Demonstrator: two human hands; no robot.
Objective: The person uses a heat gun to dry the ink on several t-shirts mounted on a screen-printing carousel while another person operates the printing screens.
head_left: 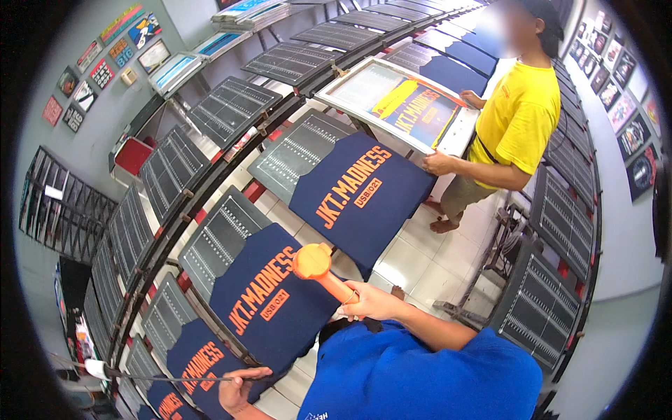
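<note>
Gripping an orange tool (326, 276) by its handle (340, 288), presumably for control, the person's right hand (371, 302) holds the round head (311, 261) over the print (263, 289) on a navy shirt (297, 325). Left hand (240, 389) appears closed around a dark cord (164, 379), likely managing slack. Shirt lies flat over a grey board (222, 234), probably for smoothness. Beyond, a co-worker's hands (439, 164) hold a framed screen (413, 108).

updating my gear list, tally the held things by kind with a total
orange round-headed tool, right hand: 1
thin dark cord or rod, left hand: 1
light-framed screen, co-worker's hands: 1
total: 3
</note>
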